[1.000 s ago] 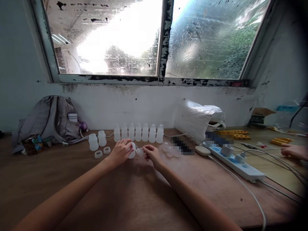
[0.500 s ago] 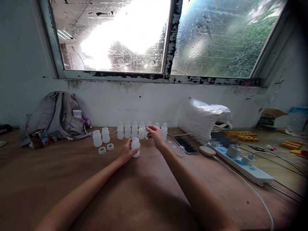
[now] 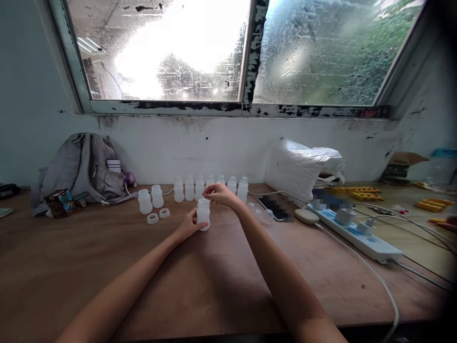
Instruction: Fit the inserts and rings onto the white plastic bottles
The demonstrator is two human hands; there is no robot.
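Observation:
A frosted white baby bottle (image 3: 203,216) stands upright on the table, its top without a dome cap. My left hand (image 3: 187,226) is closed around it from the left. Over its mouth, my right hand (image 3: 218,194) pinches a small translucent bottle top, apparently a nipple with its ring; the fingers partly hide it. Behind my hands runs a row of several capped bottles (image 3: 179,189). To the left are two open bottles (image 3: 145,202) with two white rings (image 3: 153,218) lying in front of them. Several clear caps (image 3: 264,216) lie to the right of my right hand.
A grey backpack (image 3: 84,166) and a small carton (image 3: 60,204) are at the left. Toward the right are a phone (image 3: 274,208), a white packing bag (image 3: 303,166), a round beige object (image 3: 306,216) and a power strip (image 3: 371,245) with trailing cables.
My right hand has moved left and down, bringing the translucent top onto the mouth of the bottle. My left hand still holds the bottle; the view has shifted slightly.

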